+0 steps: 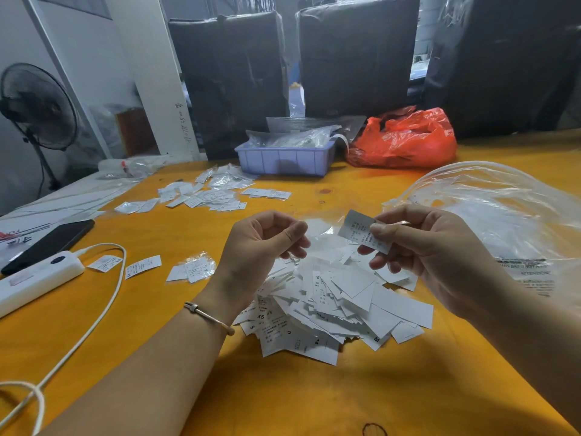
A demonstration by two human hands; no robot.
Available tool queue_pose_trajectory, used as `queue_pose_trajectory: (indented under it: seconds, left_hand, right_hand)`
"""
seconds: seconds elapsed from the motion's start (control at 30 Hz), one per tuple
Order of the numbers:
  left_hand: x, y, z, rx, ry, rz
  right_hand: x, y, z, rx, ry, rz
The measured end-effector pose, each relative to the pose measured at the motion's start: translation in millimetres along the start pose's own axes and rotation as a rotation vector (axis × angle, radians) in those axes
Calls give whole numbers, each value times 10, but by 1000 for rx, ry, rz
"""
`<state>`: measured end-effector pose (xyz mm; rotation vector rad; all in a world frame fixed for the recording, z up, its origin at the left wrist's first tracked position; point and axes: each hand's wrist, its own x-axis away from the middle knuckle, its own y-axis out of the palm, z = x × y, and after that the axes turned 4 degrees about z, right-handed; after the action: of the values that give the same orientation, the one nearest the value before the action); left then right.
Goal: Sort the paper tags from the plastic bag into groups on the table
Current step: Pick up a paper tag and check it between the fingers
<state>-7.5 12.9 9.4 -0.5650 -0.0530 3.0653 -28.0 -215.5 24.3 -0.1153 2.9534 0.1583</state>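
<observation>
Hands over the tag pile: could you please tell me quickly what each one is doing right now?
Left hand: fingers curled, pinching a small clear plastic sleeve.
Right hand: pinching one paper tag.

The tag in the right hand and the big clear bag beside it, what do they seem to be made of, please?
Tag: apparently matte white paper, stiff, flat, printed.
Clear bag: thin glossy plastic film, see-through, crinkled, with highlights.

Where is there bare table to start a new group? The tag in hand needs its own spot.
Bare yellow table lies between the far tag groups and the left hand. More lies nearer the person than the loose pile. Crowded: the right, under the clear bag.
</observation>
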Motion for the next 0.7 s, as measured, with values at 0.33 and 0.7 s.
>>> queue_pose_trajectory:
  seconds: [0.33, 0.7]
  left_hand:
    - [25, 21, 21, -9, -5, -71]
    - [60, 59, 61, -14, -19, -178]
  right_hand:
    - [34, 33, 25, 135, -55, -77]
    - [25, 33, 60, 156, -95, -58]
